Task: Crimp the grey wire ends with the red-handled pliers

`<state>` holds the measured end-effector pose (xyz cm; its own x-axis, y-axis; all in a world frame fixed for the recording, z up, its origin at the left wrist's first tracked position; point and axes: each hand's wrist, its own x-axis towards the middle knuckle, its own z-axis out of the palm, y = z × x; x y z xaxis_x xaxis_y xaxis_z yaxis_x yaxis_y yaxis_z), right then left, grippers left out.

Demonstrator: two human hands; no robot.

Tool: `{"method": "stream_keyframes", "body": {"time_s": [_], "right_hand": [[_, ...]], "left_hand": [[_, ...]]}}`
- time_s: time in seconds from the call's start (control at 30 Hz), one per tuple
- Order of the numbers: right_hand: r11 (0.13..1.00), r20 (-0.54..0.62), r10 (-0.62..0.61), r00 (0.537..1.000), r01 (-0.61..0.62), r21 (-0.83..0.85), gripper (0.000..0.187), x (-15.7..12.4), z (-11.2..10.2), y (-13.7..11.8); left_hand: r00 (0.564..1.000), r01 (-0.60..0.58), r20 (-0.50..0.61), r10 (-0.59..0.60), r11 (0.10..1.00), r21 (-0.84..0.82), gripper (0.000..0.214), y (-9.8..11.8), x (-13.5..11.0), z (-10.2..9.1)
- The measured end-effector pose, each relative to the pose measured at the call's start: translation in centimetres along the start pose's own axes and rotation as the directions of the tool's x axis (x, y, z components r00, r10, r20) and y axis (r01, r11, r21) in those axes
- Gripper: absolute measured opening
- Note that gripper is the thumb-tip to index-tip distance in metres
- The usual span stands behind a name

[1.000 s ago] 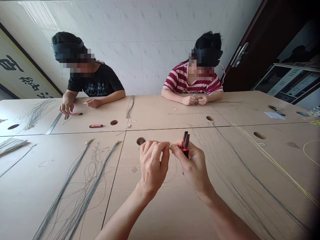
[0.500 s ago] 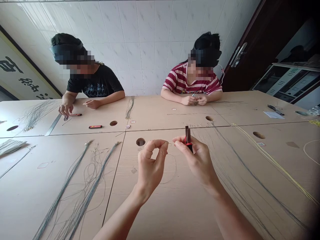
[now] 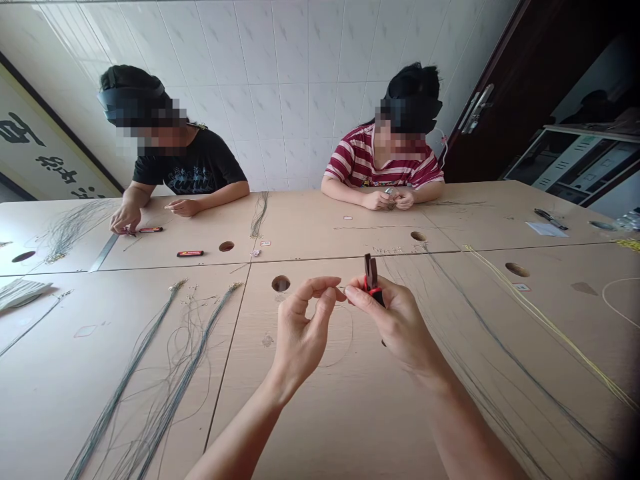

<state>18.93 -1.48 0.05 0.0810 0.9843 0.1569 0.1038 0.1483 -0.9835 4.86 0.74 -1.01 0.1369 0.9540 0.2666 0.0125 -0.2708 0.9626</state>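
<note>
White tiled wall behind light wooden tables pushed together, each with round cable holes. Dark wooden door with metal handle at right; framed calligraphy panel at left.

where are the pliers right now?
In the head view the pliers sit just right of centre, held in the right hand with the tips pointing up, close to the left hand and past the table's round hole.

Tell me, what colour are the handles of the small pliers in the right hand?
Red, with dark metal jaws, on the pliers in the right hand; the head view shows it.
</note>
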Motion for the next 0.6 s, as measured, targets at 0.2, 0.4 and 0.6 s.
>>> {"method": "stream_keyframes", "body": {"time_s": [0.2, 0.4, 0.6], "right_hand": [[1.000, 0.023, 0.005, 1.000, -0.005, 0.013, 0.024, -0.15, -0.05, -0.41], [1.000, 0.036, 0.000, 0.999, 0.001, -0.030, 0.024, -0.04, -0.15, -0.42], [0.998, 0.039, -0.011, 0.999, 0.014, -0.065, 0.025, 0.07, -0.18, -0.18]], "left_hand": [[1.000, -0.001, 0.014, 0.001, 1.000, -0.022, 0.011, 0.31, -0.03, -0.16], [1.000, 0.016, 0.019, -0.015, 0.998, -0.057, 0.010, 0.37, -0.05, -0.30], [0.999, 0.011, 0.033, -0.009, 0.998, -0.059, 0.013, 0.39, 0.15, -0.36]]}}
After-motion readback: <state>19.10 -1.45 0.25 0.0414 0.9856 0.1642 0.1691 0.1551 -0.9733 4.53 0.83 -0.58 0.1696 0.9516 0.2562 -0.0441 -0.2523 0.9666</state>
